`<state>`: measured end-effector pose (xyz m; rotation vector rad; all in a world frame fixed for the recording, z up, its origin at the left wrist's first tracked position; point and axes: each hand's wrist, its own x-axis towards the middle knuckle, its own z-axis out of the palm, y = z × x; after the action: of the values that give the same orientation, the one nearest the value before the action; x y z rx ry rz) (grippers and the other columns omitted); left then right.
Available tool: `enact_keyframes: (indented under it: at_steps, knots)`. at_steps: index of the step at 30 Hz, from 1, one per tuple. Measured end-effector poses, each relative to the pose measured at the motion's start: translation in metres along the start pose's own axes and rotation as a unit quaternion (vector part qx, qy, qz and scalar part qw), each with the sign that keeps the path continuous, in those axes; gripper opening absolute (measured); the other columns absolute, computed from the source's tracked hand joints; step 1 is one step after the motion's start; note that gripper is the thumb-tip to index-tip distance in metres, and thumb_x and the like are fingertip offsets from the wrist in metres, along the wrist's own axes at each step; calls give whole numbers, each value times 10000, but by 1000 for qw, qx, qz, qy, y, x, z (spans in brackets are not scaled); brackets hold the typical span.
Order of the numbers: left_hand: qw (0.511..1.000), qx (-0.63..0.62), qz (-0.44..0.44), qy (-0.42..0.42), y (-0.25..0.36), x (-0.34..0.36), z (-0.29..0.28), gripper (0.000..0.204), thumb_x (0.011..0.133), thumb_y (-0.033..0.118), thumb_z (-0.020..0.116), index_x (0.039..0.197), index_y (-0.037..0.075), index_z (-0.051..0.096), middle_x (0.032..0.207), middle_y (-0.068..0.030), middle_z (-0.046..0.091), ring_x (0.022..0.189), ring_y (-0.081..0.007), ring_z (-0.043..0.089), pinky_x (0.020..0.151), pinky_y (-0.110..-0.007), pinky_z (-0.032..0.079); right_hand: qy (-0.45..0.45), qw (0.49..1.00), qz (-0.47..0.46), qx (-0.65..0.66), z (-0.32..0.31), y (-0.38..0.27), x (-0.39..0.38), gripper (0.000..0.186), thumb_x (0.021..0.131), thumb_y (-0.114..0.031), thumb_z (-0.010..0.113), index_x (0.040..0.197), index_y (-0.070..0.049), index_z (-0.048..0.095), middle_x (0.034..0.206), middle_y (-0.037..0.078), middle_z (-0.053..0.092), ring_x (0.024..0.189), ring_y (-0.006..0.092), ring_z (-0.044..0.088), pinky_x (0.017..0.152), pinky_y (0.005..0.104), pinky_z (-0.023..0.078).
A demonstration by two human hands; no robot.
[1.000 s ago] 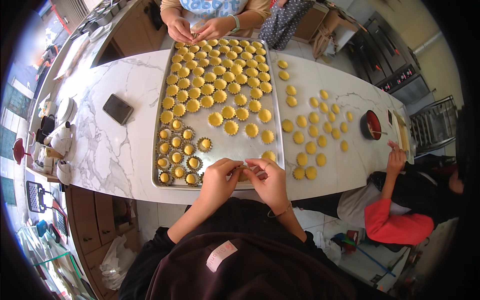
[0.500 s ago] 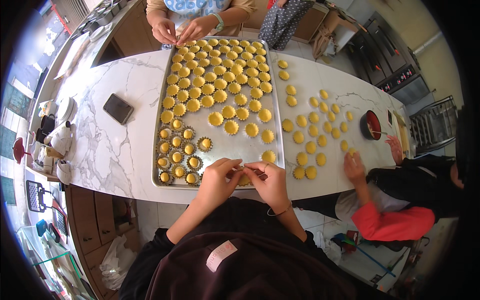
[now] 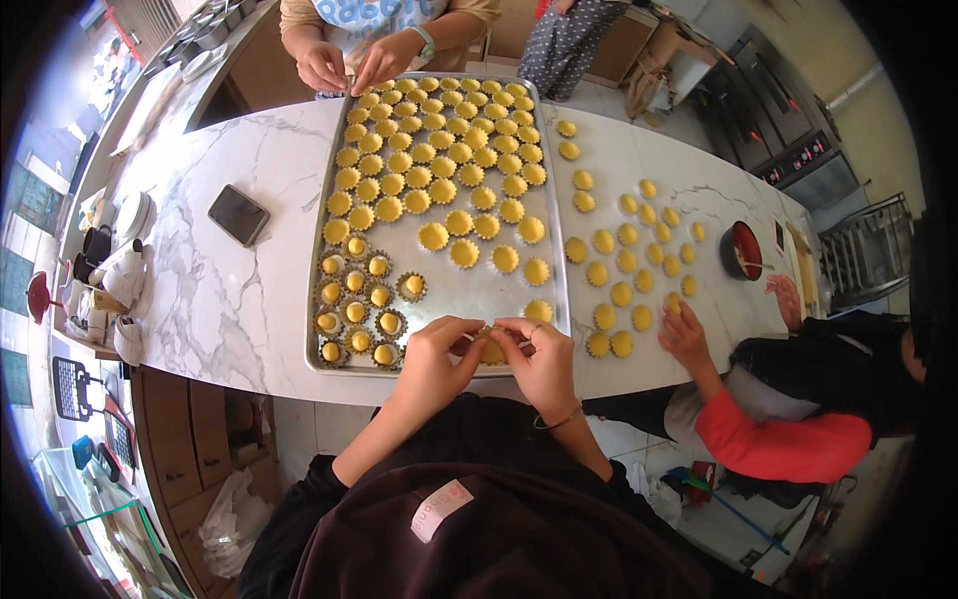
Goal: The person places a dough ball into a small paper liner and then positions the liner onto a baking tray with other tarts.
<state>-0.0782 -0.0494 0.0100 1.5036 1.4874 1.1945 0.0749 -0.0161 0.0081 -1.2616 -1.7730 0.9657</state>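
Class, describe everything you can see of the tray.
The tray is large, oblong, silver and metal-looking, with a raised rim. It lies flat across the counter. Yellow shells crowd its far end; yellow balls in fluted tins stand toward its near left corner; its middle is partly bare.

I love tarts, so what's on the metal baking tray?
Yellow dough-lined tart tins and fluted tins holding dough balls. The left hand and right hand hide whatever lies beneath them.

Small yellow tart shell (image 3: 493,352), partly hidden, held between fingers (image 3: 523,328), at tray (image 3: 454,296) near edge
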Motion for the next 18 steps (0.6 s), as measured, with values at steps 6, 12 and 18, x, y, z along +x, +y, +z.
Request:
enact_keyframes:
  at_steps: [6, 12, 18]
  knots:
    - [997, 20, 63, 31, -1, 3, 0, 210, 770, 6, 681, 974, -34, 652, 831, -147, 652, 705, -194, 660, 648, -271, 528, -24, 999, -22, 12, -2, -7, 3, 161, 801, -45, 678, 950, 13, 661, 835, 109, 658, 693, 159, 656, 582, 245, 527]
    - [1000, -6, -27, -2, -9, -3, 7, 211, 783, 60, 672, 968, -38, 646, 809, -165, 643, 694, -228, 661, 622, -292, 522, -16, 998, 30, 51, -1, 3, 1, 197, 809, 0, 671, 999, 42, 644, 848, 69, 661, 720, 94, 633, 599, 216, 540]
    - [1000, 29, 5, 11, 3, -1, 3, 228, 773, 12, 668, 998, -26, 653, 788, -137, 651, 688, -186, 658, 626, -269, 516, -18, 994, 57, 90, 1, 1, 1, 194, 813, -10, 672, 996, 46, 642, 839, 90, 654, 709, 94, 625, 603, 206, 545]
